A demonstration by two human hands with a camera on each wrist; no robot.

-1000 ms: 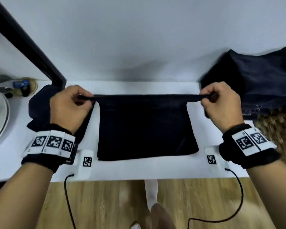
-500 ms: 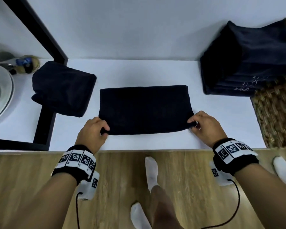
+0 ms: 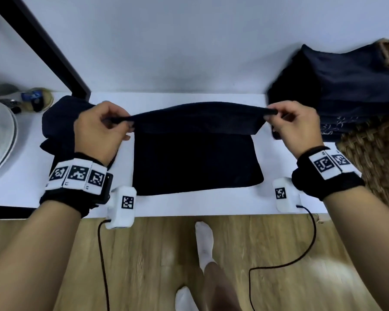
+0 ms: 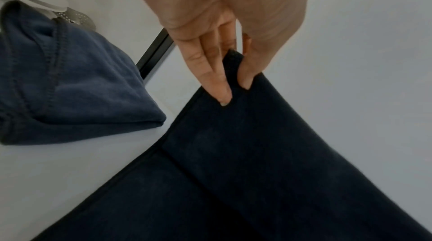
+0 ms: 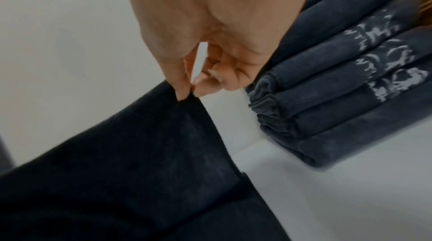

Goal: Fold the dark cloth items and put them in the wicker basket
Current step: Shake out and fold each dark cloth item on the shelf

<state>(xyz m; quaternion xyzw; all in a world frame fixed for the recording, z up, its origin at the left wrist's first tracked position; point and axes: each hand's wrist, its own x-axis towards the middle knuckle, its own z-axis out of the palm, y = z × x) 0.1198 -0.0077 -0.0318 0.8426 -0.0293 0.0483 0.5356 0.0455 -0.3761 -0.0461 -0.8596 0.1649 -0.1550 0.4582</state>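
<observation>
On the white table point(image 3: 189, 205), with the left hand point(image 3: 99, 133) and right hand point(image 3: 296, 129) each pinching a lifted corner of the dark cloth point(image 3: 195, 162) between thumb and fingertips, the fold wants both corners carried level and laid edge-to-edge, well short of the wicker basket point(image 3: 377, 162)

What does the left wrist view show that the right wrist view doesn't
Only the left wrist view shows the left hand pinching its corner, the folded blue cloth beside it and a black frame bar. Only the right wrist view shows the right hand pinching the other corner, beside the stack of folded cloths with pale print. Both show the dark cloth and the white table.
</observation>
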